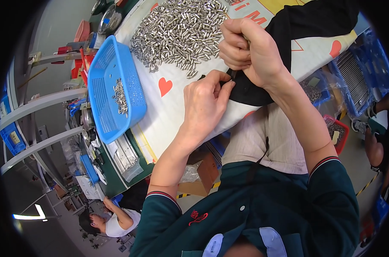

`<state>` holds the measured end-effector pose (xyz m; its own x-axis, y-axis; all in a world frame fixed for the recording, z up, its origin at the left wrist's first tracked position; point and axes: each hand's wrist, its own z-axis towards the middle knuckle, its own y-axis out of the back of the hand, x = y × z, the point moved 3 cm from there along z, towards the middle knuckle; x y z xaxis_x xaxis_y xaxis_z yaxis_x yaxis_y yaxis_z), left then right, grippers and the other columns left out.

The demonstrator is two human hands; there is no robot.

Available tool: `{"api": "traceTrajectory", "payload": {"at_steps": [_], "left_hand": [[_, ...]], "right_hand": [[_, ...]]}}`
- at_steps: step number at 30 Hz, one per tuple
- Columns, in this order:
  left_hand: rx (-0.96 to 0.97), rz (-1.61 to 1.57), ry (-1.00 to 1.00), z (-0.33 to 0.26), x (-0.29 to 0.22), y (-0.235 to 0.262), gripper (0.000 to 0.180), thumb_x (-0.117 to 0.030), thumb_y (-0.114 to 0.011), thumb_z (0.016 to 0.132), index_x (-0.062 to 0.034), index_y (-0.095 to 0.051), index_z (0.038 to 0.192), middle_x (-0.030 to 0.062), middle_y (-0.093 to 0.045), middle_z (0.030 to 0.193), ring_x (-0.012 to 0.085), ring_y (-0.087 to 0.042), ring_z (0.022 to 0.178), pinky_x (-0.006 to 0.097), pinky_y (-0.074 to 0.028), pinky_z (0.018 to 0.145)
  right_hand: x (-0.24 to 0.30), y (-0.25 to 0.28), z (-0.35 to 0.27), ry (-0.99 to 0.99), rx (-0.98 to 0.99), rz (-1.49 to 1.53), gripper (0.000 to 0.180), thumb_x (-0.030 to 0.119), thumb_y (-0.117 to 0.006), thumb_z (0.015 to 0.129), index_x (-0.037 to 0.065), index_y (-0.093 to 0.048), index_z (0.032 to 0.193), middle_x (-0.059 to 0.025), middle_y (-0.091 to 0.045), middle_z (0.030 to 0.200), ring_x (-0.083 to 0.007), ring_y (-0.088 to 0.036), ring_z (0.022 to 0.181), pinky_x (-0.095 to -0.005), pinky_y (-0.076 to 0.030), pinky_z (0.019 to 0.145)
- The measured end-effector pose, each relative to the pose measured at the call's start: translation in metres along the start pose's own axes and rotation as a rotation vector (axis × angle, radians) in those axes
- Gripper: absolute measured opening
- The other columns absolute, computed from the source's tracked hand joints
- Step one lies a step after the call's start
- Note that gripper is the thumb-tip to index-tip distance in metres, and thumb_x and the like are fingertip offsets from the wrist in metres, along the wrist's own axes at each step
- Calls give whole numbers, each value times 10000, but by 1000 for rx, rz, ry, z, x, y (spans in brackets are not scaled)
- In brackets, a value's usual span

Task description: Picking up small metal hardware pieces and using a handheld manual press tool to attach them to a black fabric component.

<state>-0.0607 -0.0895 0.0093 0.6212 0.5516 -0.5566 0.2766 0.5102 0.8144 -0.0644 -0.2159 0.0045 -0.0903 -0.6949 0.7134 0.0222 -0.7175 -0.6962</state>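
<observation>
My left hand (205,100) is closed in a pinch at the edge of a black cloth (250,92). Whatever sits between its thumb and fingertips is too small to name. Just above and to the right, my right hand (250,51) is curled into a fist, and a thin dark piece shows below it, close to the left fingertips. What that fist grips is mostly hidden. The black cloth runs from under both hands up to the far right. Beyond the left hand lies a big heap of small silvery metal pins (181,32).
On the left stands a blue perforated basket (136,92) with some metal pins inside. A white sheet with red hearts (160,115) covers the table. Blue crates (353,81) and a red bin (338,132) stand at the right. Another person (113,220) sits at the lower left.
</observation>
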Motion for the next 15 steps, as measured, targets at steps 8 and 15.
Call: {"api": "traceTrajectory", "payload": {"at_steps": [8,15], "left_hand": [[200,-1226,383,3,17,6,106,-109,-548,828,-16,-527,875,20,-517,715,50,-384,551,175,-316,507],[248,-1549,508,3,31,1,139,-105,-542,840,-14,-531,945,55,-525,762,59,-373,553,183,-327,505]], "right_hand": [[0,3,0,-17,-7,44,365,242,-342,866,140,-253,527,54,-212,402,-50,-151,368,-219,-124,349],[0,1,-1,-25,-9,95,357,237,-373,841,131,-242,526,49,-211,414,-57,-127,379,-238,-113,362]]}}
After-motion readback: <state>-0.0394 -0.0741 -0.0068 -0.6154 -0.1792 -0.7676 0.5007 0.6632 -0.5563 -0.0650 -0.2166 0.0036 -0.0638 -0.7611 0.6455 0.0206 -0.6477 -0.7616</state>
